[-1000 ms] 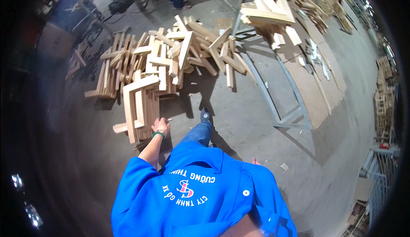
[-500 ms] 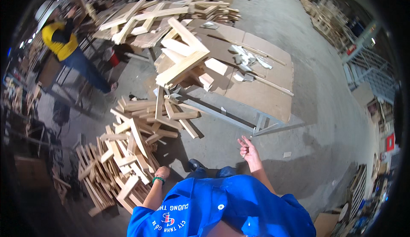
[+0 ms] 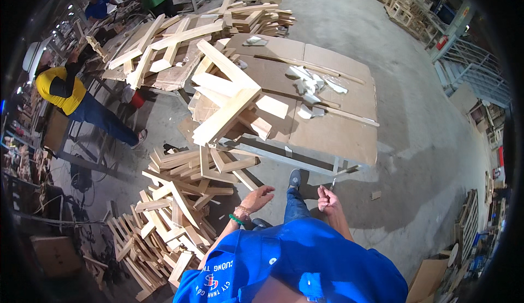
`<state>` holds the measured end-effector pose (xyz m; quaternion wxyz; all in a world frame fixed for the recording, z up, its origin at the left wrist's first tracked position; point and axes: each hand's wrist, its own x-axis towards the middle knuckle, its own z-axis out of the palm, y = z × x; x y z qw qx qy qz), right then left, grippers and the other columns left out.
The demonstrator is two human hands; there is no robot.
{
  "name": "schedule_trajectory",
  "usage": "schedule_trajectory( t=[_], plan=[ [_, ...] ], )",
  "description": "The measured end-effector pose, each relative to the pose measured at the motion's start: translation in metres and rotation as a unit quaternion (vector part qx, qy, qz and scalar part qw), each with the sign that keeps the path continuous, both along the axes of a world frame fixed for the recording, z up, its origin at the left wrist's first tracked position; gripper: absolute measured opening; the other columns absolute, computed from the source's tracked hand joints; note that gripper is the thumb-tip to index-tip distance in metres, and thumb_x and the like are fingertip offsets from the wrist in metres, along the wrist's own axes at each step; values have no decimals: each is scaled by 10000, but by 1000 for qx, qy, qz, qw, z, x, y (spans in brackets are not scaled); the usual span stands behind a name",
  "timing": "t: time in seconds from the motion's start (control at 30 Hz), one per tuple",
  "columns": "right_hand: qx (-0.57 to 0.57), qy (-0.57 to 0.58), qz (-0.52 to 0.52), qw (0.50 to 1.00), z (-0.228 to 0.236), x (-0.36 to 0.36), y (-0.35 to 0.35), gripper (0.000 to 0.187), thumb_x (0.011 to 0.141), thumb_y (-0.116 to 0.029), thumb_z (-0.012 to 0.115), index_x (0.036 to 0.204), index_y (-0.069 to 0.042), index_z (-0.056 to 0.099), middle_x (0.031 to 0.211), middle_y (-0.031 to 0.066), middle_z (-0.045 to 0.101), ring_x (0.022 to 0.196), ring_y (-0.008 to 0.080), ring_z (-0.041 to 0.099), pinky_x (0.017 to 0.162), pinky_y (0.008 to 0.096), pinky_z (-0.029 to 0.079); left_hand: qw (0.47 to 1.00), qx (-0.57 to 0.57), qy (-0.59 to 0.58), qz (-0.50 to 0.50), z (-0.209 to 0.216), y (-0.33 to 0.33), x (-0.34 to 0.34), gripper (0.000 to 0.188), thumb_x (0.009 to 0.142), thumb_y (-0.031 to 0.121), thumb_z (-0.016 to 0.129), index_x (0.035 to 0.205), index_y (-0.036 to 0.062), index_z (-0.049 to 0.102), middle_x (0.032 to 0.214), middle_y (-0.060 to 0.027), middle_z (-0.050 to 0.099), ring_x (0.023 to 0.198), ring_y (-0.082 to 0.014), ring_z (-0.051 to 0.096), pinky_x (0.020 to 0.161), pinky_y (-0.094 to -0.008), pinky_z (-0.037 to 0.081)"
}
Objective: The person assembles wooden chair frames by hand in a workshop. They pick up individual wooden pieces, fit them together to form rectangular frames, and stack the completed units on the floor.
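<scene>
My left hand (image 3: 255, 200) is in the air beside the pile of joined wooden pieces (image 3: 174, 194) on the floor, fingers stretched out and holding nothing. In front of my body, my right hand (image 3: 329, 201) is closed on a thin, pen-like object (image 3: 333, 183) whose tip points up toward the table edge; its exact kind is too small to tell. Ahead stands a cardboard-topped table (image 3: 349, 128) on a metal frame. Angled wooden frame pieces (image 3: 232, 112) are stacked at its left end, and crumpled white scraps (image 3: 308, 84) lie among thin wood strips (image 3: 346, 113).
A second table at the far left carries more crossed wooden pieces (image 3: 174, 41). A person in a yellow top (image 3: 63, 93) works beside it, near a red bucket (image 3: 137, 100). Others stand farther back. Stacked wood (image 3: 406, 11) and a metal railing (image 3: 477, 73) line the right side.
I have stepped closer to the table, one foot forward. My left hand has moved from beside the floor pile toward the middle, its fingers now extended. My right hand has drawn lower and closed.
</scene>
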<state>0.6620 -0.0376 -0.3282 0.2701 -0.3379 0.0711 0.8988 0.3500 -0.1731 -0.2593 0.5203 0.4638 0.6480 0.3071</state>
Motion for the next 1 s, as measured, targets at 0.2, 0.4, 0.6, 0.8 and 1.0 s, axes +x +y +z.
schedule_trajectory(
  t=[0.2,0.4,0.6,0.8,1.0],
  plan=[
    [91,-133,63,985,28,-44,89,167,900,-173,564,1046,-134,634,960,34,675,472,65,442,374,197,372,996,3,-94,-13,17,63,-1,417,915,333,547,1230,59,540,1104,-119,630,1020,-201,588,875,-327,460],
    [363,-313,223,849,87,-103,222,229,860,-257,631,949,-47,645,893,49,656,512,13,401,355,169,246,989,5,-98,112,38,132,-16,405,924,319,542,1236,61,536,1096,-115,639,1017,-202,595,858,-308,458],
    [661,-247,342,620,130,-268,330,271,874,-279,618,909,-15,669,757,-4,613,738,81,553,690,256,439,968,15,-53,245,43,149,-20,412,924,298,542,1235,27,526,1137,-140,623,1050,-213,592,889,-321,457],
    [756,-266,419,427,155,-450,330,704,769,-536,684,1143,50,569,953,185,647,890,242,625,810,338,494,957,-18,-60,283,62,150,-19,398,932,279,532,1240,28,531,1150,-122,619,1043,-194,592,899,-309,453],
    [814,-306,363,335,124,-505,321,973,652,-543,764,1250,131,397,1081,310,581,1000,367,609,891,410,487,907,79,-51,410,102,160,-79,331,938,187,532,1209,-2,555,1117,-62,621,1014,-119,551,898,-265,434]
  ],
)
